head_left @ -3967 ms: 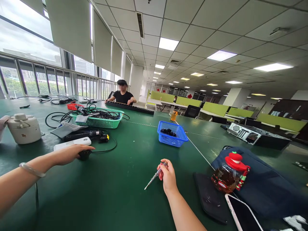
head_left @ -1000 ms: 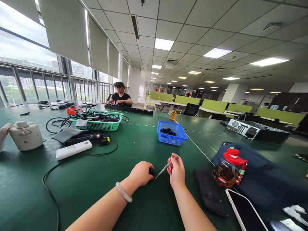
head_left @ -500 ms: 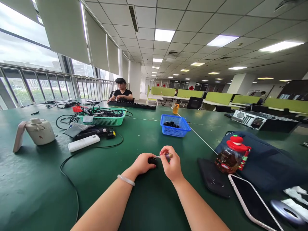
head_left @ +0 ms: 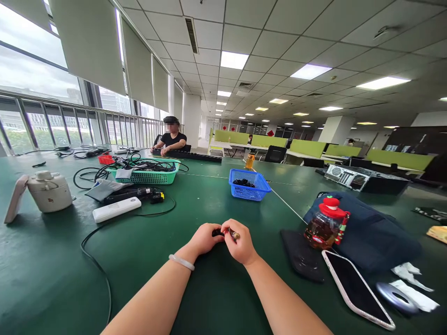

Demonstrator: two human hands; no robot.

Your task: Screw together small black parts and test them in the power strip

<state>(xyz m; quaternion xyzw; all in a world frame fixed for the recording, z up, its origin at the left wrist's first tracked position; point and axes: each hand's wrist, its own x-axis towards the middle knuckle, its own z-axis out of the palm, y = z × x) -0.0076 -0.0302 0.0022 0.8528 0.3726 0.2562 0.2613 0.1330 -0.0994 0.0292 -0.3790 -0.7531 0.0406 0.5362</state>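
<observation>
My left hand (head_left: 205,239) is closed on a small black part (head_left: 217,232), mostly covered by the fingers, just above the green table (head_left: 195,288). In my right hand (head_left: 238,243) is a small screwdriver (head_left: 234,235) with a brownish, gold-tipped handle, gripped between thumb and fingers. Its tip points left at the black part and is hidden behind my fingers. The two hands touch or nearly touch. Beyond them stands a blue basket (head_left: 260,191) with small black pieces (head_left: 243,183) in it.
Left are a green basket (head_left: 153,177) of cables, a white power bank (head_left: 117,210) and a cream flask (head_left: 50,193). To the right lie a black pouch (head_left: 301,256), a phone (head_left: 358,288) and a red-lidded jar (head_left: 323,228). Another person (head_left: 172,139) sits across the table.
My right hand has moved left, bringing the screwdriver close against the black part and my left hand. The view has shifted slightly. The other person's arms have moved.
</observation>
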